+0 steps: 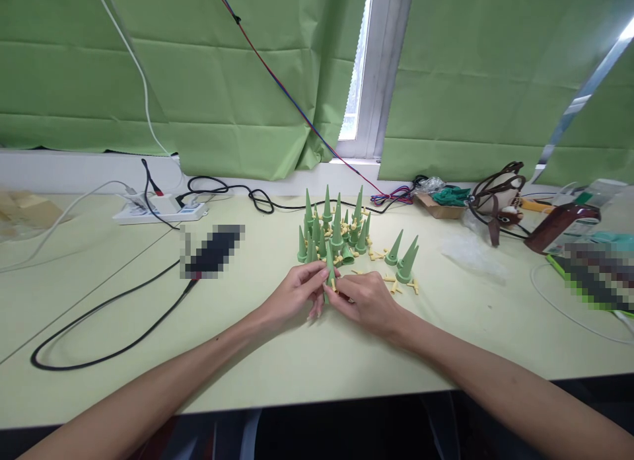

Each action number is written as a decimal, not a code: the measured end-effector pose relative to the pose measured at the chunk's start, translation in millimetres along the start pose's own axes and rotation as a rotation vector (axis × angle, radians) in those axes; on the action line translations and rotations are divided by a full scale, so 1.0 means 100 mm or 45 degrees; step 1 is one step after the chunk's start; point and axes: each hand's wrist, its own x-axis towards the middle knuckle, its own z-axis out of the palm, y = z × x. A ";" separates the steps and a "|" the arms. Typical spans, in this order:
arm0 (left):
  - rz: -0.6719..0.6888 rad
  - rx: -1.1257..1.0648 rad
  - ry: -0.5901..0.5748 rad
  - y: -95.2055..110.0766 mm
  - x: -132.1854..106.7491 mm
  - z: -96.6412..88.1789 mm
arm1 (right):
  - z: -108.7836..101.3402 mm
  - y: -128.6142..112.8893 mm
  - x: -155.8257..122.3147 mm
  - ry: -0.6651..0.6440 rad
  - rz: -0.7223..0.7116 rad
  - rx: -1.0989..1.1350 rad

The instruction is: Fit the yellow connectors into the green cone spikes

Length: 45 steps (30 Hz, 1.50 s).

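Note:
My left hand (300,289) is closed around a green plastic watering spike (330,256), tapered and held low over the table. At its near end sits a small yellow valve piece (333,285), which the fingers of my right hand (369,301) pinch from the side. Fingers partly hide the joint between the two. Just beyond my hands stands a cluster of similar green spikes (337,227), mostly upright, with yellow pieces among them. To the right are a few more green spikes (406,265) and loose T-shaped yellow pieces (394,287).
A blurred dark device (215,250) with a looping black cable (99,366) lies left, before a white power strip (161,212). At right are a cardboard box (438,207), a clear plastic bag (475,255) and a brown bottle (562,227). Green curtains (222,83) hang behind.

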 end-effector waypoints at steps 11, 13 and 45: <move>0.014 -0.063 -0.018 -0.03 0.01 -0.01 | 0.01 -0.01 0.00 -0.007 -0.008 -0.065; 0.019 -0.064 -0.021 -0.03 0.01 -0.01 | 0.01 -0.01 0.00 -0.024 -0.008 -0.068; 0.019 0.148 0.028 -0.07 0.01 -0.01 | 0.02 0.01 0.00 -0.191 -0.101 -0.124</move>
